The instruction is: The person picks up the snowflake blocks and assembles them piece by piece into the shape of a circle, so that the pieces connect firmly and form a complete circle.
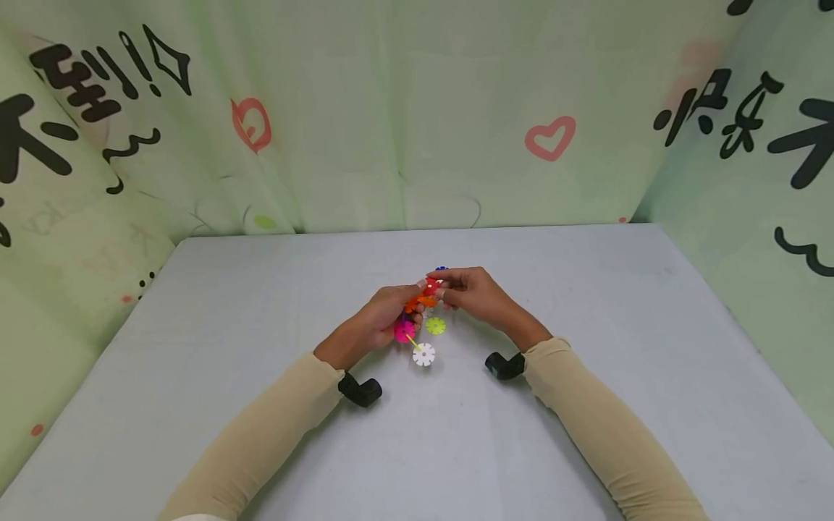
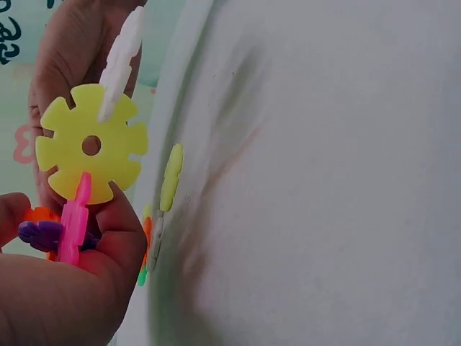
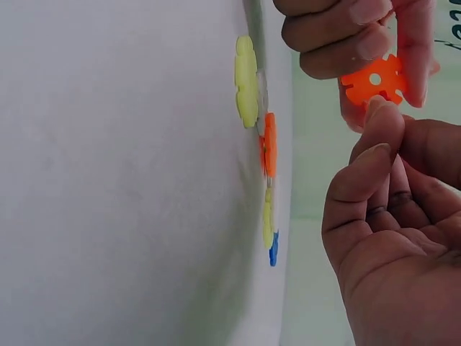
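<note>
My left hand [image 1: 389,312] grips a chain of notched plastic discs: a pink disc [image 1: 404,331], a purple one [image 2: 42,235], a yellow one [image 2: 91,143] seen edge-on in the head view, and a white disc [image 1: 423,354] at the near end. An orange disc [image 3: 374,78] shows between the hands in the right wrist view. My right hand [image 1: 478,293] meets the left at the chain's far end, thumb and forefinger pinched together beside a red disc [image 1: 432,286]. What its fingertips cover is partly hidden.
On the white table [image 1: 326,268] by the hands lie loose discs: a yellow-green one [image 1: 436,325], a blue one [image 1: 442,268], and in the right wrist view an orange one [image 3: 270,144]. A patterned green curtain [image 1: 404,130] hangs behind the table.
</note>
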Demonstrator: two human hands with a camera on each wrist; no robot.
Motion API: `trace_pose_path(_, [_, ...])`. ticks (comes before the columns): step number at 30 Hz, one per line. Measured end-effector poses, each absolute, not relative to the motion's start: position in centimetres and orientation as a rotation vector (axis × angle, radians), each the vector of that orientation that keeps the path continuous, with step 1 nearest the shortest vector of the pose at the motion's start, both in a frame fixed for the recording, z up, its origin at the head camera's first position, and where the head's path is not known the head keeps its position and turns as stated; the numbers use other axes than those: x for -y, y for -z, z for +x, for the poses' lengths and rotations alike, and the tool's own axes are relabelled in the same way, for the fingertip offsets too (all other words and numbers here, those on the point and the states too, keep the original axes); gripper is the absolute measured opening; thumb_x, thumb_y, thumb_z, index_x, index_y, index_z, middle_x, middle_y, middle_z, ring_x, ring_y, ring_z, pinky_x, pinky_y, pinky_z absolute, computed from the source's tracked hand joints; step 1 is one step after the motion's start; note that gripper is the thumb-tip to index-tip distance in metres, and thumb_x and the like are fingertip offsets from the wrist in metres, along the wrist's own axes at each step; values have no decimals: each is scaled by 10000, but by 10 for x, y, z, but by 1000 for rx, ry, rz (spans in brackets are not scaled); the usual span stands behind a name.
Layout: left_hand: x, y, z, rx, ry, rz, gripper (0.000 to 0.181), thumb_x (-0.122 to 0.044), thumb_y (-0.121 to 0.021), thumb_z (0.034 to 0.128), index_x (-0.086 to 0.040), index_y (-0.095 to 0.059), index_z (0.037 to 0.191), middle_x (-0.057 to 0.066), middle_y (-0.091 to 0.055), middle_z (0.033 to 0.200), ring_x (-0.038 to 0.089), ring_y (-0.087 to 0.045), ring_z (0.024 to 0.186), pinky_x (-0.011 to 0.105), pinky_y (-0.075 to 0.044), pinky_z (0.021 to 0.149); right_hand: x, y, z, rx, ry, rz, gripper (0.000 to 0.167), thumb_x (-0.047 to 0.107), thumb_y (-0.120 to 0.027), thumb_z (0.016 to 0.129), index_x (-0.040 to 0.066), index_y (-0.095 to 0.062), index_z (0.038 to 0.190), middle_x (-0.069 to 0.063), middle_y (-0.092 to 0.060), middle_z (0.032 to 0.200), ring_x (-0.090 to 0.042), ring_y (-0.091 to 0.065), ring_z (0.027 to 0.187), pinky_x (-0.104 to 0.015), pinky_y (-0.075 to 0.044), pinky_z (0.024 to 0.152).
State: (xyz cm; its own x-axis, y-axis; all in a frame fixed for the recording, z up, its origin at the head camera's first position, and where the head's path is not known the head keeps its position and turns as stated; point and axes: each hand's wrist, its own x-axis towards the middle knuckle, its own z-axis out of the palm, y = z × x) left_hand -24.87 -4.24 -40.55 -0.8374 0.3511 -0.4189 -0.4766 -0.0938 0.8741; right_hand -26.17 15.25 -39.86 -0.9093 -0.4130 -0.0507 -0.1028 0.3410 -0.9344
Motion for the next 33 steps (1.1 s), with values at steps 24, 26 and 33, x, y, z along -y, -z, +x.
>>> trace_pose_path(24, [50, 406, -250, -1695, -1973, -268, 353, -347, -604, 971, -65, -593, 1183, 41, -547, 826, 147, -520, 615, 226, -511, 561, -168, 403, -282, -2638, 1204, -333, 322, 162, -611, 970, 30, -640, 1262, -120, -640, 1194, -237, -574, 956, -339, -497, 831])
trace_pose_path(26, [51, 407, -250, -1686, -1980, -272, 349, -362, -587, 979, -66, -595, 1164, 30, -539, 798, 145, -510, 604, 224, -512, 565, -169, 405, -285, -2641, 1212, -284, 318, 169, -607, 973, 44, -643, 1263, -113, -638, 1201, -235, -571, 940, -336, -501, 827])
trace_pose_path(33, [50, 409, -251, -1701, -1986, -242, 328, -321, -548, 1006, -36, -590, 1164, 41, -564, 811, 139, -520, 636, 217, -493, 602, -168, 405, -294, -2660, 1247, -262, 310, 153, -607, 970, 38, -648, 1255, -123, -639, 1207, -257, -554, 1063, -380, -477, 929])
